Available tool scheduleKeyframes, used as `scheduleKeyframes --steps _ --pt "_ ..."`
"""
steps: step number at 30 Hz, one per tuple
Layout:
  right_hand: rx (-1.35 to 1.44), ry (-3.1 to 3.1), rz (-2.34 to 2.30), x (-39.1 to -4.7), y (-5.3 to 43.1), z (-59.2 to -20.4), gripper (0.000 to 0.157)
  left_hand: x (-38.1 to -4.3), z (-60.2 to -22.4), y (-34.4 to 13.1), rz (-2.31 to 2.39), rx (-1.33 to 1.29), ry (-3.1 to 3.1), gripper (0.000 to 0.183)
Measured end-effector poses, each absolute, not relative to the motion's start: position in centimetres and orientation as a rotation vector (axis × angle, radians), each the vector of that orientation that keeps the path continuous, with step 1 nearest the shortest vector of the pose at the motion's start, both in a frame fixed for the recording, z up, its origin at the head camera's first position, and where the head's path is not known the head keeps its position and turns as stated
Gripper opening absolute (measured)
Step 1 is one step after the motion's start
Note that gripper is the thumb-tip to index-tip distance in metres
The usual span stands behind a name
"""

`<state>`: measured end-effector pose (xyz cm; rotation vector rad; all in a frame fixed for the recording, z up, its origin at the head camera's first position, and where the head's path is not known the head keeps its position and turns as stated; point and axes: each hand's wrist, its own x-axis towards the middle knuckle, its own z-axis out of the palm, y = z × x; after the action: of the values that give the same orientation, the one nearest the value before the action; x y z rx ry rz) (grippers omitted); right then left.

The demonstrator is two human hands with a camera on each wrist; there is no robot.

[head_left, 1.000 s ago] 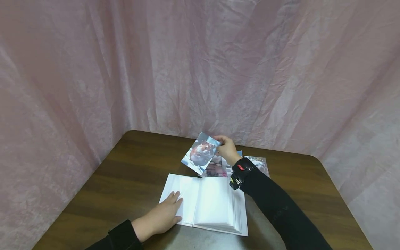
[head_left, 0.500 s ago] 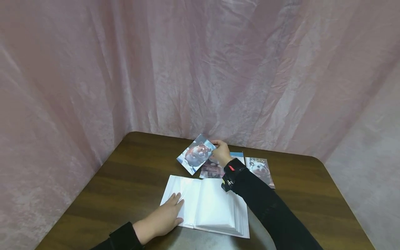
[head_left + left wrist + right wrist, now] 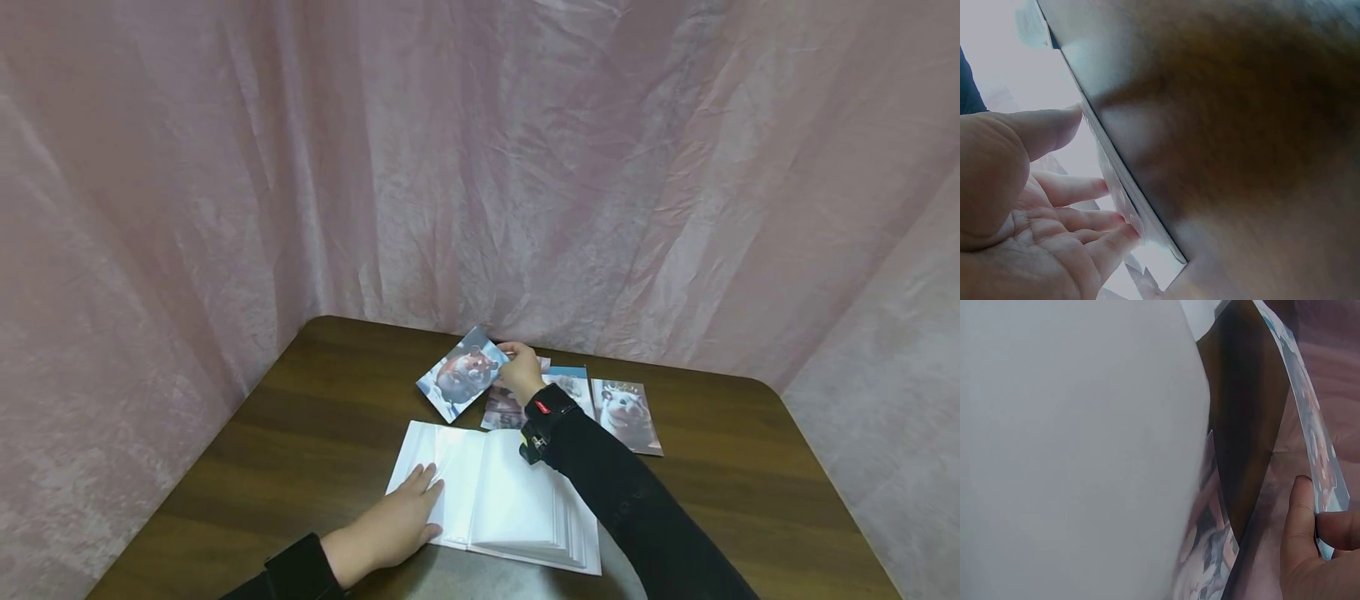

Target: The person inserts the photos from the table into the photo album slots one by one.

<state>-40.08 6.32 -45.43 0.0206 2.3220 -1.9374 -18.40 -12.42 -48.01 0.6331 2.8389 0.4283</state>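
In the middle, the right hand [image 3: 522, 372] pinches a hamster photo [image 3: 462, 377]. Its black sleeve [image 3: 637, 510] hides bits of other photos [image 3: 626, 408] and the photo album [image 3: 517, 508], bottom middle, under the left hand [image 3: 399, 518], fingers straight.

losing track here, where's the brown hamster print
In the head view, the brown hamster print is pinched by the right hand, left of the other prints, beyond the open album.

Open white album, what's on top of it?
The left hand rests on the left part of the album. The right sleeve passes above its far right corner, hiding it in the head view. What's under the left hand is covered.
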Motion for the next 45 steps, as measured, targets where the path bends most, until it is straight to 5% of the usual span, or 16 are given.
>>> scheduleKeyframes --steps 45 --pt "-0.190 2.436 -1.572 -41.3 8.6 -46.4 0.054 -18.2 -47.8 -11.8 0.484 0.604 2.829 0.058"
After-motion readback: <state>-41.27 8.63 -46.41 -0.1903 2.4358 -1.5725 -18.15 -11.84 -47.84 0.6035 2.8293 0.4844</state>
